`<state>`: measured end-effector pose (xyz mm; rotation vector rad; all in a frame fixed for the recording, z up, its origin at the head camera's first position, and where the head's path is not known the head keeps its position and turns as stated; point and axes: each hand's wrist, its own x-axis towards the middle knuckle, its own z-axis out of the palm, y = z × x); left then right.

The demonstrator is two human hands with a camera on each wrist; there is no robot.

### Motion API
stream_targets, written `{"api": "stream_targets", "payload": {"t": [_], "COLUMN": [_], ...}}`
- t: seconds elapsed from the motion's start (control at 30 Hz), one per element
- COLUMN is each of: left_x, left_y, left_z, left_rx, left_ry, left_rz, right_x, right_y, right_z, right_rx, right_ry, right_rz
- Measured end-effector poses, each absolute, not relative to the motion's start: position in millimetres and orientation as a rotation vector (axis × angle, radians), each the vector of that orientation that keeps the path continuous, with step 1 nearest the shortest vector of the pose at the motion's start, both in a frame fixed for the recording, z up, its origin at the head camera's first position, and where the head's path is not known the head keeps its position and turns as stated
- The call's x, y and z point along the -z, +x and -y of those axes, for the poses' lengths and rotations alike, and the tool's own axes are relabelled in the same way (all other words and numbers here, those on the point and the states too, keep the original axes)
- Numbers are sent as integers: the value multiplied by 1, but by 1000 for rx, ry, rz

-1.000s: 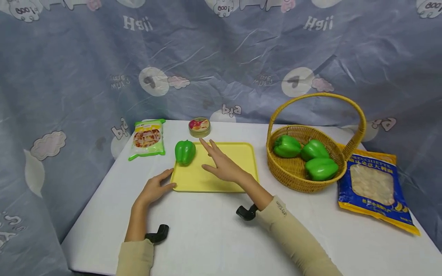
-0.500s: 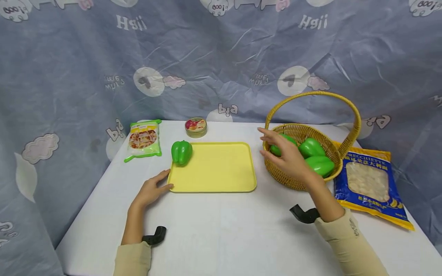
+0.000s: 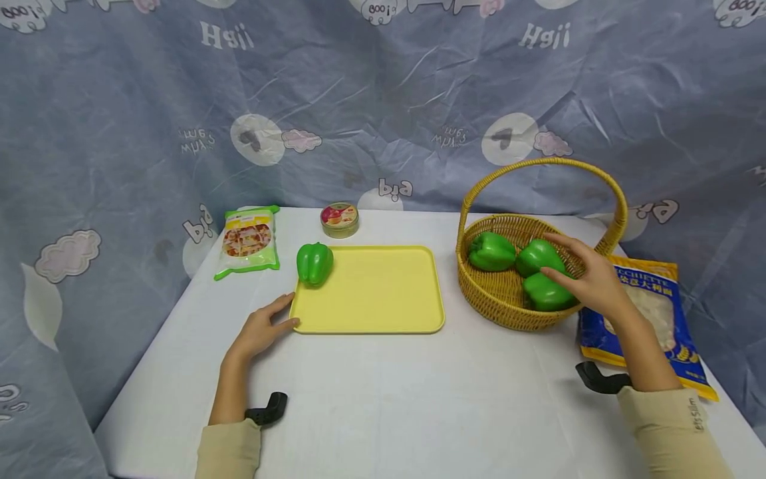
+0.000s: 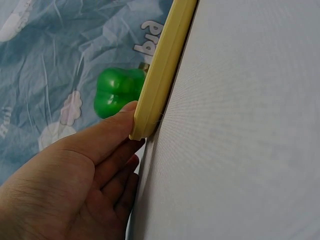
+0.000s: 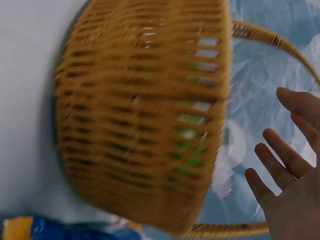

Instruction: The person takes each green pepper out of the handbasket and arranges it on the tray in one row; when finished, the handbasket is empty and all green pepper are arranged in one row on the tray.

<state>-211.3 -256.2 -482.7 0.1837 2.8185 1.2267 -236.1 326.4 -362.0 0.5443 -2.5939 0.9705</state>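
My left hand (image 3: 258, 334) touches the left edge of the yellow tray (image 3: 371, 293); in the left wrist view its thumb lies against the tray's rim (image 4: 159, 75). One green pepper (image 3: 314, 264) sits at the tray's back left corner. Over the right side of the wicker basket (image 3: 499, 307) is my right hand (image 3: 592, 279), fingers spread above two green peppers (image 3: 540, 258). A third pepper (image 3: 492, 251) lies at the basket's left. In the right wrist view the hand (image 5: 295, 160) shows relaxed fingers beyond the basket's rim, holding nothing.
A blue and yellow pasta bag (image 3: 652, 313) lies right of the basket, partly under my right forearm. Behind the tray stands a round tin (image 3: 340, 221), with a green-edged food packet (image 3: 247, 242) to its left. The basket's tall handle (image 3: 538, 161) arches over it.
My right hand has moved from above the tray rightward, across to the right side of the basket. My left hand has stayed at the tray's edge.
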Motion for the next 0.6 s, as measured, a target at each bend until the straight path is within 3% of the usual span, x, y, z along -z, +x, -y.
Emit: {"api": "stream_targets", "payload": {"t": [0.6], "left_x": [487], "left_y": [-213], "left_z": [257], "left_rx": [-1222], "left_ry": [171], "left_rz": [-2823], "right_x": [391], "right_y": [-253], "right_z": [-374], "right_rx": [-1056], "right_ry": [565], "right_rz": [3033]}}
